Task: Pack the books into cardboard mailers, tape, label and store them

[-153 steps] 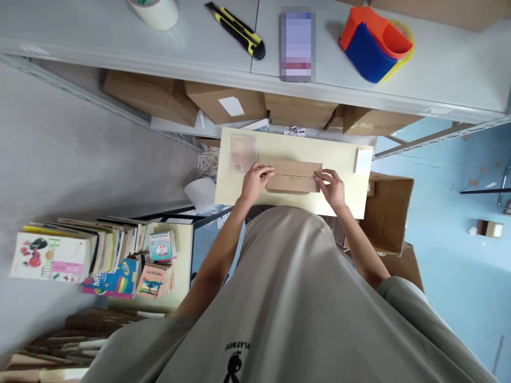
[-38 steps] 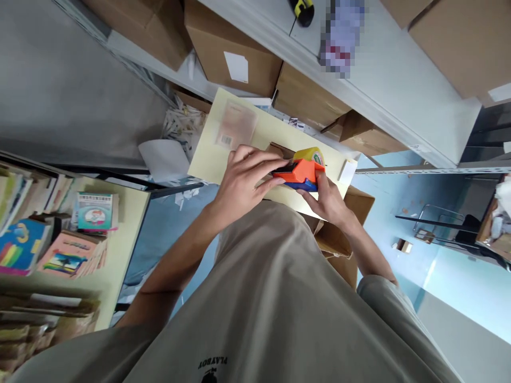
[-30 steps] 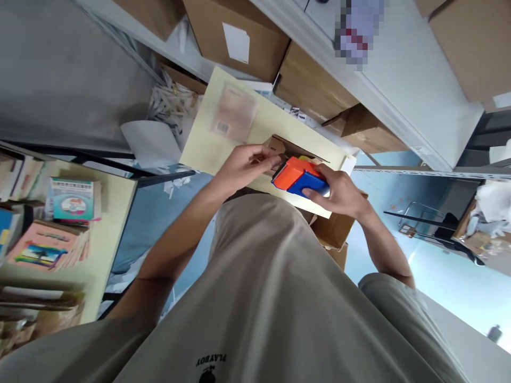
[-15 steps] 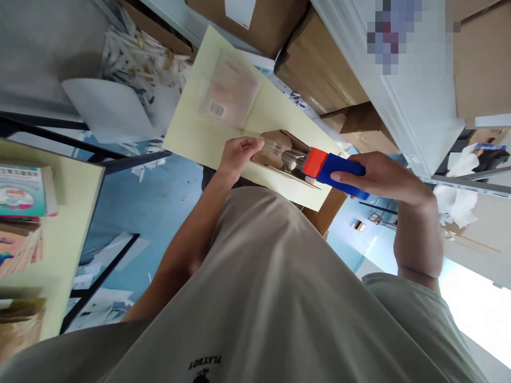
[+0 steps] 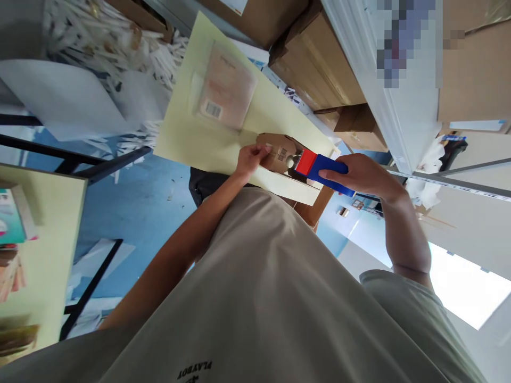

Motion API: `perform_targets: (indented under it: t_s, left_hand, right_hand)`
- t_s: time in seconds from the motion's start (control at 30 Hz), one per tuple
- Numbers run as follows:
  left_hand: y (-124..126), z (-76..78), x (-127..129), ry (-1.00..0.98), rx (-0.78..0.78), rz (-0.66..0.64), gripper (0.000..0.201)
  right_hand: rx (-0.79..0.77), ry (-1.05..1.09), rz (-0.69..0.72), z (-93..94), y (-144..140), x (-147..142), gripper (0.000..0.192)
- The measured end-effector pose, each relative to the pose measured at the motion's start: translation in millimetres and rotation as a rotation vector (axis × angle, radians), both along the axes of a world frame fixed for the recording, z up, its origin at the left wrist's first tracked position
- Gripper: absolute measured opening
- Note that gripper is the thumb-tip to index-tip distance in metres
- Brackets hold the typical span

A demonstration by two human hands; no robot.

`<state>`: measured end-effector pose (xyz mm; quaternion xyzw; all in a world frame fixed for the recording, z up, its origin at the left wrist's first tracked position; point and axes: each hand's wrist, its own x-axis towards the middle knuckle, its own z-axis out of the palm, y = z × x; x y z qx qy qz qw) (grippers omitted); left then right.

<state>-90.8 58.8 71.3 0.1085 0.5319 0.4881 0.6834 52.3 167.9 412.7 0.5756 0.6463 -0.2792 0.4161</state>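
My right hand (image 5: 355,173) grips a blue and red tape dispenser (image 5: 329,173), its red end over a small brown cardboard box (image 5: 277,151). Fingers pinched together, my left hand (image 5: 251,159) is at the box's left end. It seems to hold the end of a clear tape strip (image 5: 268,148), which is hard to make out against the cardboard. A barcode shows on the box beside that strip. The dispenser hides part of the box's right side. Under the box lies a pale yellow tabletop (image 5: 223,154).
A clear plastic pack with a barcode (image 5: 227,88) lies on the tabletop's far left. Large cardboard boxes (image 5: 319,58) stand behind, by a metal shelf frame (image 5: 371,80). Paper scraps (image 5: 107,48) are heaped at upper left. Another yellow table (image 5: 51,223) stands at left.
My right hand has brought the dispenser slightly left, closer to my left hand, shortening the gap over the box. My left hand stays pinched near the box's left end. The view has shifted.
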Motion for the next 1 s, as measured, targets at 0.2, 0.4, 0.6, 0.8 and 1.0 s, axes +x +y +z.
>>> perform_targets:
  t_s: [0.2, 0.4, 0.6, 0.8, 1.0]
  left_hand:
    - [-2, -7.5, 2, 0.215, -0.025, 0.028, 0.045]
    - [-31, 27.9, -29, 0.239, 0.388, -0.258, 0.061]
    - [-39, 50.1, -38, 0.373, 0.565, -0.572, 0.125]
    - [0, 69.8, -38, 0.496, 0.720, -0.634, 0.134]
    - [27, 80.7, -35, 0.518, 0.770, -0.658, 0.071]
  right_hand:
    - [-0.018, -0.041, -0.047, 5.6, -4, -12, 0.080]
    - [-0.024, -0.049, -0.091, 12.1, -8, -20, 0.079]
    - [-0.028, -0.082, -0.081, 10.6, -16, -35, 0.077]
    - [0.041, -0.144, 0.069, 13.2, -29, -63, 0.065]
    - [0.084, -0.143, 0.056, 15.3, -35, -82, 0.062]
